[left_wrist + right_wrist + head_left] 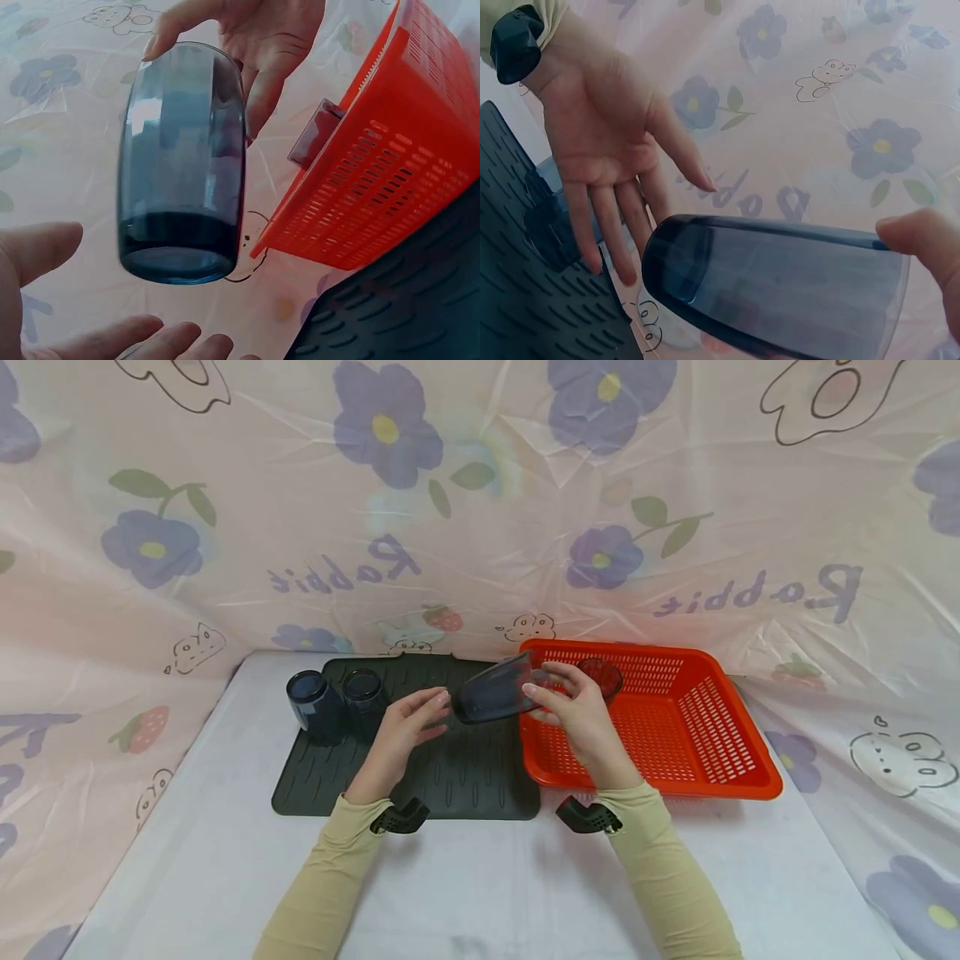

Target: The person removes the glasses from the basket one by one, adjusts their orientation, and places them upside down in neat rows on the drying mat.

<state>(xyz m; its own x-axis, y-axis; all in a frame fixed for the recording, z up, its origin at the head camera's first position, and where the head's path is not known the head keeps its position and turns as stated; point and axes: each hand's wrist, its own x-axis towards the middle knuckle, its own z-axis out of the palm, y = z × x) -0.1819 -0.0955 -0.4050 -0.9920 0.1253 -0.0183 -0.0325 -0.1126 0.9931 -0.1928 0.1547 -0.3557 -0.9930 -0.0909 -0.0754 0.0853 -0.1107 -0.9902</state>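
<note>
On the mat (465, 777), unseen from the left wrist: two dark glasses (363, 700). Right hand (579, 714), grasping blue glass (491, 695) near its rim; left hand (401, 731), fingers released, extended. Alongside: red basket (652, 722).

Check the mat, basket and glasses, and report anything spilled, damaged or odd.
Only the lettering on the backdrop looks odd: "Rabbit" reads mirror-reversed, above the mat and red basket. No spill or damage shows. One glass is tilted, but the right hand holds it.
</note>
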